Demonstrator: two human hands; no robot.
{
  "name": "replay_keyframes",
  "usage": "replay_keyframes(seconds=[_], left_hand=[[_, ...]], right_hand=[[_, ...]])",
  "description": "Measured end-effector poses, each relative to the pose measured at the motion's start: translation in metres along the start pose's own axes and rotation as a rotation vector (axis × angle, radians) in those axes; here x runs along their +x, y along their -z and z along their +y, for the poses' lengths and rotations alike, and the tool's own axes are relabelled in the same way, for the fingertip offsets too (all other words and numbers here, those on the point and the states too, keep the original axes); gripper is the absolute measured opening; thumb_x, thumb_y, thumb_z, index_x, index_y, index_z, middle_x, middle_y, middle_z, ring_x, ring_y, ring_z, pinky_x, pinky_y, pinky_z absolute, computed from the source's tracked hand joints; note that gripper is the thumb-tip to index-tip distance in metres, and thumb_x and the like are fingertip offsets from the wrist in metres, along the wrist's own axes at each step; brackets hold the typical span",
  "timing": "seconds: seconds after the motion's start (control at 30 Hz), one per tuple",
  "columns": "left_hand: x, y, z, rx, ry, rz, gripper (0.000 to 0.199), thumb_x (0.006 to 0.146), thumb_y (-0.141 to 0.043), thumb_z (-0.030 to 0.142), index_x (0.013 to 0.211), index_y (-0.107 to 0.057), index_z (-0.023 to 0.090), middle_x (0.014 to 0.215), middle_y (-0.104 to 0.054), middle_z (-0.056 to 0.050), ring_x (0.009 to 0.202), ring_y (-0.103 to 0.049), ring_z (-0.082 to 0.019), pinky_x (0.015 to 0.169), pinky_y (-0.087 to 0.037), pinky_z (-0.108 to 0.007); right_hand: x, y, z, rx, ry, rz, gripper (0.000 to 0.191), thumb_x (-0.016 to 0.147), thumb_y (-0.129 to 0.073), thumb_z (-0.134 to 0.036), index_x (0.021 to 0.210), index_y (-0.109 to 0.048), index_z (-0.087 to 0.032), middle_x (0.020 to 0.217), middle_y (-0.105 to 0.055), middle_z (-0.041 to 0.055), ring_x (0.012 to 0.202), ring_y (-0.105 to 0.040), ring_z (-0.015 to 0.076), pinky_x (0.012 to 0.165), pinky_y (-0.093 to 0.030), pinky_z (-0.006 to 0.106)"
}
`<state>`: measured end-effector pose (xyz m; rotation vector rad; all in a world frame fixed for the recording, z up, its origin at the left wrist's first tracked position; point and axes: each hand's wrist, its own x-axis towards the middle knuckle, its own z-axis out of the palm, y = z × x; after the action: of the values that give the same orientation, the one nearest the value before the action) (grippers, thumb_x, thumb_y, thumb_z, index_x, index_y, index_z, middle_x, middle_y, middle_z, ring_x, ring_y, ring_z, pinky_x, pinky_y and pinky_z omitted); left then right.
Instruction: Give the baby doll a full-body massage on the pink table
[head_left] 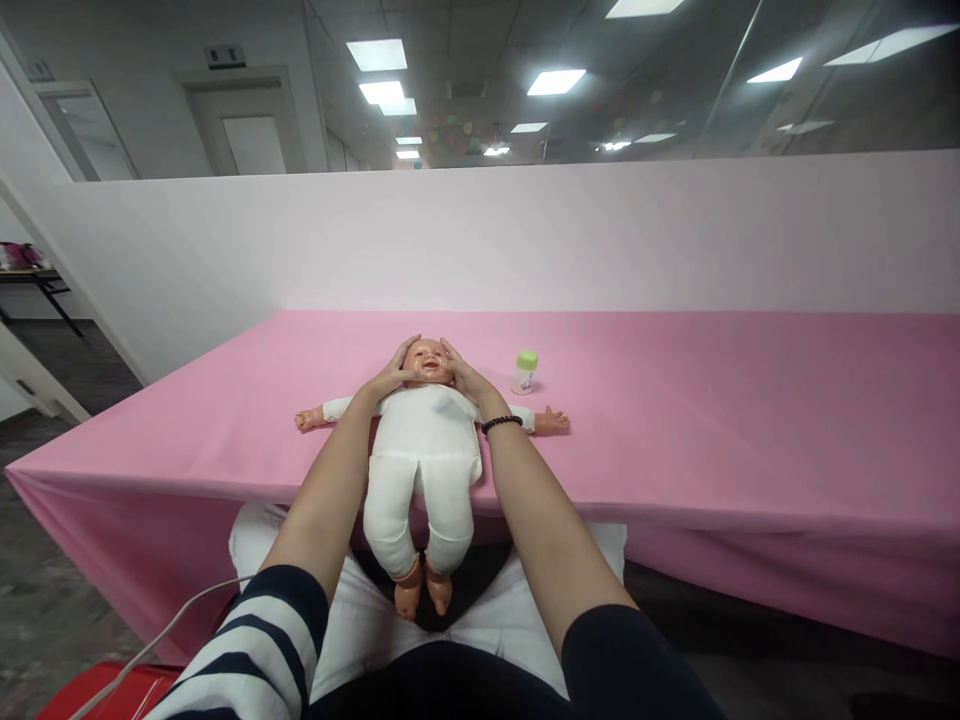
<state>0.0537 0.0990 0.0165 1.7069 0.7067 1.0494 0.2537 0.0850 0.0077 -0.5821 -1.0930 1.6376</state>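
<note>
A baby doll (424,450) in a white cloth suit lies on its back on the pink-covered table (720,420), with its plastic feet hanging past the table's near edge over my lap. My left hand (390,368) cups the left side of the doll's plastic head (427,362) as I see it, and my right hand (465,372) cups the other side. A dark beaded bracelet (501,424) circles my right wrist. Beyond my right hand stands a small baby bottle (526,372) with a green cap, not touched by either hand.
A white partition (570,240) runs along the table's far side, with glass and ceiling lights above it. A white cable (165,635) crosses my left sleeve toward a red object (112,695) at the lower left. A small side table (34,275) stands far left.
</note>
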Motion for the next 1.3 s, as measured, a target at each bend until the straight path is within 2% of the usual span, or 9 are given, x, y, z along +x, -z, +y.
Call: replay_keyframes(seconds=[0.13, 0.3, 0.53, 0.67, 0.77, 0.97, 1.3], left_hand=[[0.002, -0.001, 0.001, -0.007, 0.005, 0.019, 0.109, 0.067, -0.080, 0.029, 0.161, -0.025, 0.032, 0.166, -0.029, -0.008, 0.150, -0.033, -0.038, 0.122, -0.030, -0.053], [0.002, 0.000, 0.000, -0.016, -0.001, 0.017, 0.112, 0.067, -0.081, 0.030, 0.162, -0.022, 0.030, 0.164, -0.032, -0.010, 0.149, -0.034, -0.037, 0.122, -0.032, -0.051], [0.005, 0.003, -0.005, -0.024, 0.007, 0.013, 0.109, 0.068, -0.081, 0.029, 0.161, -0.025, 0.032, 0.164, -0.031, -0.009, 0.149, -0.035, -0.037, 0.121, -0.032, -0.052], [0.005, 0.003, -0.005, -0.028, 0.012, 0.012, 0.109, 0.067, -0.082, 0.029, 0.161, -0.025, 0.032, 0.165, -0.030, -0.009, 0.148, -0.036, -0.037, 0.122, -0.031, -0.053], [0.005, 0.002, -0.004, -0.027, 0.006, 0.021, 0.110, 0.067, -0.082, 0.028, 0.161, -0.025, 0.031, 0.165, -0.031, -0.009, 0.148, -0.035, -0.038, 0.122, -0.030, -0.053], [0.004, 0.000, -0.002, -0.030, 0.015, 0.039, 0.109, 0.066, -0.082, 0.028, 0.160, -0.027, 0.030, 0.164, -0.031, -0.010, 0.147, -0.035, -0.039, 0.121, -0.032, -0.053], [0.002, -0.002, 0.002, -0.031, 0.001, 0.035, 0.111, 0.065, -0.081, 0.028, 0.161, -0.025, 0.029, 0.161, -0.037, -0.011, 0.147, -0.035, -0.040, 0.121, -0.031, -0.054]], right_hand=[[0.004, -0.005, 0.000, 0.054, -0.002, 0.045, 0.083, 0.086, -0.067, -0.039, 0.158, -0.028, -0.030, 0.152, -0.052, 0.0070, 0.126, -0.063, 0.0243, 0.107, -0.054, 0.045], [0.005, -0.012, -0.005, 0.071, 0.010, 0.039, 0.063, 0.086, -0.064, -0.050, 0.142, -0.050, -0.024, 0.131, -0.068, 0.0094, 0.126, -0.062, 0.0318, 0.103, -0.056, 0.049], [0.004, -0.012, -0.006, 0.061, 0.052, 0.095, 0.055, 0.083, -0.061, -0.050, 0.131, -0.055, -0.024, 0.130, -0.067, 0.0081, 0.132, -0.058, 0.0276, 0.108, -0.053, 0.043], [0.004, -0.013, -0.006, 0.059, 0.041, 0.105, 0.055, 0.082, -0.062, -0.050, 0.131, -0.056, -0.025, 0.126, -0.069, 0.0084, 0.130, -0.060, 0.0305, 0.105, -0.056, 0.046], [0.004, -0.015, -0.006, 0.103, 0.032, 0.113, 0.050, 0.083, -0.064, -0.047, 0.127, -0.059, -0.024, 0.117, -0.072, 0.0084, 0.123, -0.064, 0.0319, 0.100, -0.059, 0.046], [0.009, -0.017, -0.003, 0.196, 0.010, 0.148, 0.033, 0.087, -0.061, -0.034, 0.118, -0.063, -0.022, 0.104, -0.077, 0.0060, 0.101, -0.073, 0.0265, 0.094, -0.060, 0.044], [0.008, -0.017, -0.003, 0.180, -0.022, 0.109, 0.041, 0.088, -0.064, -0.040, 0.124, -0.062, -0.021, 0.104, -0.078, 0.0067, 0.101, -0.073, 0.0279, 0.096, -0.059, 0.049]])
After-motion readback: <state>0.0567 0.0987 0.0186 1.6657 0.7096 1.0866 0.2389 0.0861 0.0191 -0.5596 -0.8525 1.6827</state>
